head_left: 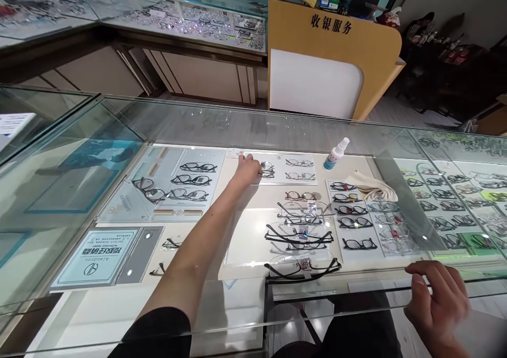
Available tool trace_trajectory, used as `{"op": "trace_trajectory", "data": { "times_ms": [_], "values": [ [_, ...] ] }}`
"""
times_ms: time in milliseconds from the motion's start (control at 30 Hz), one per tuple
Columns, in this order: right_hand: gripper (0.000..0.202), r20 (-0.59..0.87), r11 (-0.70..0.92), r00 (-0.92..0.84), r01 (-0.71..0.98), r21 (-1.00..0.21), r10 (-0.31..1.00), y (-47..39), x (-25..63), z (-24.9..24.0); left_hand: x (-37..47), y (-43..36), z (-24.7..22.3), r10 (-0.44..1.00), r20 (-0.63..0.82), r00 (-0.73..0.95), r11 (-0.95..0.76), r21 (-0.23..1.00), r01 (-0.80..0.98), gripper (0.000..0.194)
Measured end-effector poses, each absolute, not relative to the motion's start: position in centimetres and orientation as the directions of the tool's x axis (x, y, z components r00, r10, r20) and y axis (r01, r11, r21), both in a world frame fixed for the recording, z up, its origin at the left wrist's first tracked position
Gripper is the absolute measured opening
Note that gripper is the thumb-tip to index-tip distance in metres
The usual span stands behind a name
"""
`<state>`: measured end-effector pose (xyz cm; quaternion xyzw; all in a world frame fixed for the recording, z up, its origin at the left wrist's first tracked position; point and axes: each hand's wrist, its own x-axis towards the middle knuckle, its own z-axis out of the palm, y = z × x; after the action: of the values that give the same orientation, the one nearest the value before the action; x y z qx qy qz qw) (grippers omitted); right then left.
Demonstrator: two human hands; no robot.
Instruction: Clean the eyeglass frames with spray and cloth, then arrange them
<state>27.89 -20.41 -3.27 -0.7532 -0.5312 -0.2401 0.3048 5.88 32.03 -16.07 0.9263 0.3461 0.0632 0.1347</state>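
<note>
My left hand [248, 170] reaches into the glass display case, at the left end of a white card [279, 178]. Its fingers are bent at a pair of glasses [267, 169]; the contact is too small to make out. My right hand [439, 297] hovers at the case's front edge on the right, fingers curled loosely and nothing visible in them. Between the arms lie several pairs of glasses, among them a black-framed pair [303, 271] near the front edge.
A white spray bottle [336, 154] stands at the back of the case beside a beige cloth [372, 186]. A blue-white sign [95, 255] lies at the left. Glass panes [253, 120] edge the case. Beyond it stands a wooden counter [332, 30].
</note>
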Motion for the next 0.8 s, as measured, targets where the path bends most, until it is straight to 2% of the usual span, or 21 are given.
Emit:
{"op": "trace_trajectory", "data": {
  "times_ms": [267, 467, 633, 800],
  "values": [
    [0.018, 0.681, -0.239, 0.309, 0.950, -0.199, 0.664, -20.3, 27.6, -2.9, 5.5, 30.6, -15.7, 0.701, 0.036, 0.713, -0.696, 0.253, 0.672, 0.016],
    [0.018, 0.686, -0.245, 0.308, 0.950, -0.191, 0.659, -20.2, 27.8, -3.1, 4.1, 27.9, -13.6, 0.737, 0.026, 0.675, -0.647, 0.315, 0.694, 0.014],
    [0.018, 0.692, -0.264, 0.302, 0.950, -0.165, 0.655, -20.2, 27.9, -3.3, 3.1, 23.9, -12.8, 0.791, -0.003, 0.612, -0.565, 0.381, 0.732, 0.015],
    [0.016, 0.715, -0.293, 0.295, 0.947, -0.131, 0.634, -20.2, 28.0, -3.5, 1.3, 18.1, -13.0, 0.835, 0.029, 0.549, -0.522, 0.357, 0.775, 0.016]
  ]
}}
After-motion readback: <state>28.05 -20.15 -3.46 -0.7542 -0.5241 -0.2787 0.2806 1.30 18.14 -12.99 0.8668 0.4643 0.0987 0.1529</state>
